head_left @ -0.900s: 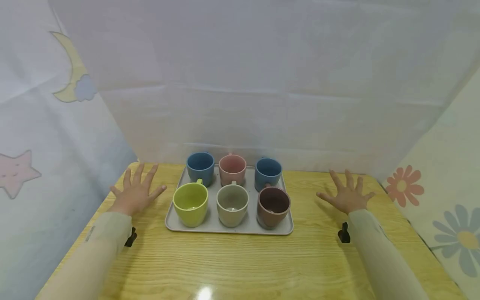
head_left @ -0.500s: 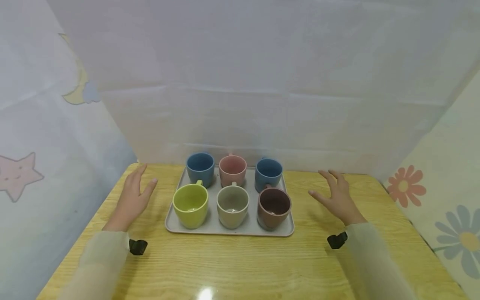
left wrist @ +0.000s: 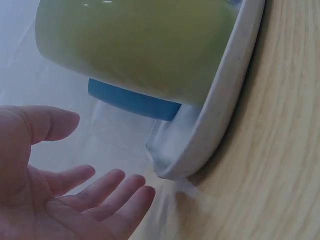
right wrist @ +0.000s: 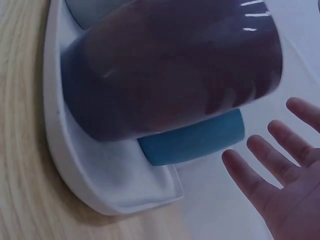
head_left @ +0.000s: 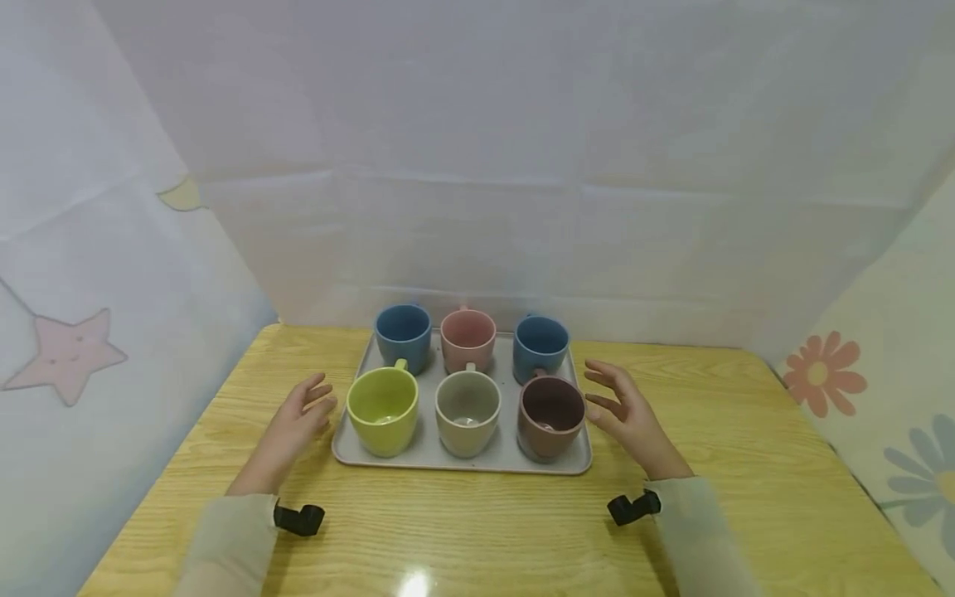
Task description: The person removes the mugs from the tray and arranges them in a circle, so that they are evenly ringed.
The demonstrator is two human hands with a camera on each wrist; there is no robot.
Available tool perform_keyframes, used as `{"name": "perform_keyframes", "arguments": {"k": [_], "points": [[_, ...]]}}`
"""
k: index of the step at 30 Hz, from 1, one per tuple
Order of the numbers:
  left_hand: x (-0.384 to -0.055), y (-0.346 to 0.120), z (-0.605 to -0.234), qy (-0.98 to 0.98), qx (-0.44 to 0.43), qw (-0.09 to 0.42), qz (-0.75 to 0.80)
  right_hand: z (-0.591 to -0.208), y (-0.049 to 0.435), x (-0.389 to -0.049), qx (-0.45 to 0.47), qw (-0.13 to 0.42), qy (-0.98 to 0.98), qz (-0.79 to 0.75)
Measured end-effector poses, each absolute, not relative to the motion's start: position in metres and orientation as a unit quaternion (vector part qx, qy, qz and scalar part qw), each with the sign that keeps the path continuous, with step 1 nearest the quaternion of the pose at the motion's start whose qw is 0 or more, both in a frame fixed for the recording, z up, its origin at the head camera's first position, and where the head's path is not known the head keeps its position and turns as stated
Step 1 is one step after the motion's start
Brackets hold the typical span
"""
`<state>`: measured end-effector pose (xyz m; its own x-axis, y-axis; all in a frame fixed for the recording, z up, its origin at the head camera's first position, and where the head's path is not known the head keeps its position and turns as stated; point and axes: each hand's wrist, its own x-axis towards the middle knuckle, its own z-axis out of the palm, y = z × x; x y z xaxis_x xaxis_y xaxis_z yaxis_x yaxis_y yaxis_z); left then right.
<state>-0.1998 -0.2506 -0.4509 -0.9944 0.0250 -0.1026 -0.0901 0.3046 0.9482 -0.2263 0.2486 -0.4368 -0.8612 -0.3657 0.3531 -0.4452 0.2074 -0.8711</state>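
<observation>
A pale rectangular tray (head_left: 492, 463) bears two rows of upright mugs. In its front row stand a yellow-green mug (head_left: 383, 423), a light grey mug (head_left: 467, 423) and a brown mug (head_left: 550, 435). Behind them are a blue mug (head_left: 406, 344), a pink mug (head_left: 468, 352) and a second blue mug (head_left: 539, 356). My left hand (head_left: 291, 427), fingers relaxed, is beside the tray's left end, nearest the yellow-green mug. On the other side my right hand (head_left: 630, 419) has its fingertips close to the brown mug. Both hands hold nothing; the wrist views show their fingers apart from the mugs.
The wooden table (head_left: 462, 531) extends in front of the tray and to both sides. A white cloth (head_left: 462, 166) hangs along the table's back edge, with printed cloth at left and right. Black wrist straps (head_left: 298, 520) show at the cuffs.
Both hands have moved inward from the table's sides to the tray's two ends. Their fingers, widely spread at first, are now closer together and gently bent. The tray and mugs stay put.
</observation>
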Motion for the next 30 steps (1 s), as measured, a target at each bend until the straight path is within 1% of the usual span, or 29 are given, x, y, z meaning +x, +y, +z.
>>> {"name": "perform_keyframes", "arguments": {"k": [2, 5, 9, 14, 18, 25, 30], "points": [[-0.2, -0.249, -0.454, 0.797, -0.024, 0.07, 0.599, -0.441, 0.246, -0.226, 0.269, 0.022, -0.774, 0.573], [-0.201, -0.248, -0.458, 0.786, -0.019, 0.087, 0.611, -0.446, 0.245, -0.225, 0.266, 0.001, -0.778, 0.569], [-0.202, -0.251, -0.461, 0.77, -0.008, 0.101, 0.63, -0.452, 0.241, -0.224, 0.244, -0.028, -0.787, 0.566], [-0.202, -0.259, -0.467, 0.755, 0.004, 0.117, 0.646, -0.457, 0.233, -0.226, 0.238, -0.052, -0.788, 0.566], [-0.202, -0.262, -0.472, 0.759, 0.019, 0.117, 0.64, -0.458, 0.229, -0.224, 0.23, -0.054, -0.787, 0.571], [-0.202, -0.269, -0.481, 0.777, 0.057, 0.102, 0.619, -0.456, 0.226, -0.222, 0.225, -0.043, -0.793, 0.565], [-0.2, -0.273, -0.486, 0.774, 0.064, 0.103, 0.622, -0.457, 0.225, -0.221, 0.229, -0.033, -0.8, 0.554]]}}
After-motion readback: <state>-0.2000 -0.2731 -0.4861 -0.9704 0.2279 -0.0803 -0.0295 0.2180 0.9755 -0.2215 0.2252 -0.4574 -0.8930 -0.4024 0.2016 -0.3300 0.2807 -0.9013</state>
